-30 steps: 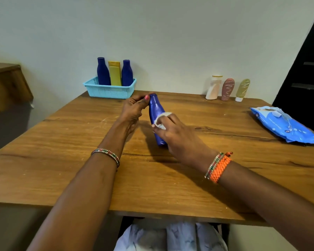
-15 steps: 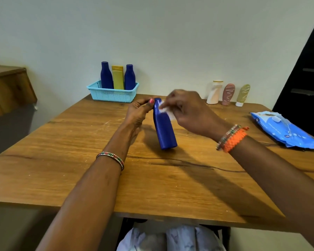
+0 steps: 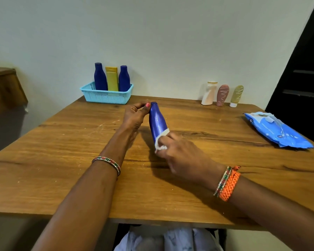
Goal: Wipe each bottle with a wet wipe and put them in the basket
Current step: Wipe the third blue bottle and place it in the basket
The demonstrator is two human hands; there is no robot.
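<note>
Nearest me, both forearms reach out over the wooden table, a beaded bangle on the left wrist and an orange braided band on the right. I've got my right hand low and mid-table, fingers curled around a white wet wipe, pressing it against the lower body of the blue bottle. That bottle leans, base down near the right hand, cap tipped away and to the left. My left hand sits just beyond, thumb and fingertips pinching the bottle right at its cap, holding it steady. Base of the bottle is hidden behind the wipe and my knuckles, so I can't tell whether it touches the wood.

Off to the right, well apart, lies the blue wipes pack, flat on the tabletop. Farther back against the wall on the left, the turquoise basket holds two dark blue bottles with a yellow one between them, all upright. Back right, three small bottles stand in a row: cream, pink, olive.
</note>
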